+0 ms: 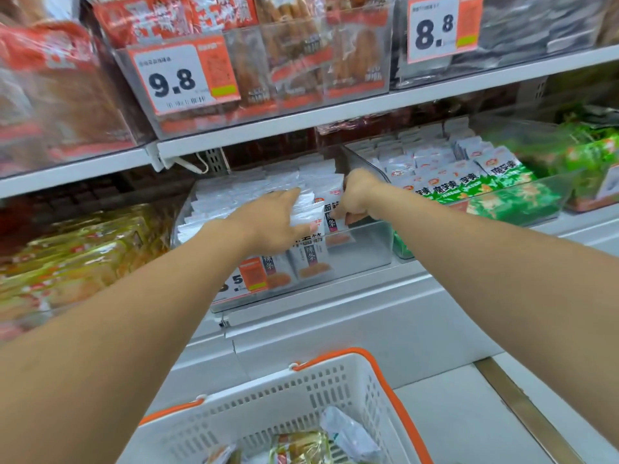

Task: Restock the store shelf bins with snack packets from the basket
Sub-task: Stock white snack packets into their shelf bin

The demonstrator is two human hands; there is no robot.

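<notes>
1. Two shelf levels are in view. The upper shelf (335,117) carries clear bins of red and brown packets, with price tags reading 9.8 (174,80) and 8.8 (435,28).
2. On the lower level, gold packets (67,249) lie to the left of the clear bin (368,246). A second bin to its right holds white-and-green packets (469,182). A transparent divider wall (365,162) stands between the two bins, just beside the right hand.
3. Left hand (271,219): arm extended into the clear bin, fingers fairly straight, thumb below, holding a stack of white snack packets (301,209) against the rows already in the bin.
4. Right hand (355,195): arm extended, wrist bent downward, fingers curled and pinching the top edge of a white packet (335,219) at the front right of the same bin.
5. The clear bin contains rows of white packets, upright and leaning back. A price label (248,276) on its front wall is partly hidden by the left arm.
6. The white basket (335,380) with orange handles sits below, between the arms. It holds a gold packet (301,447) and a clear wrapped packet (348,433).
</notes>
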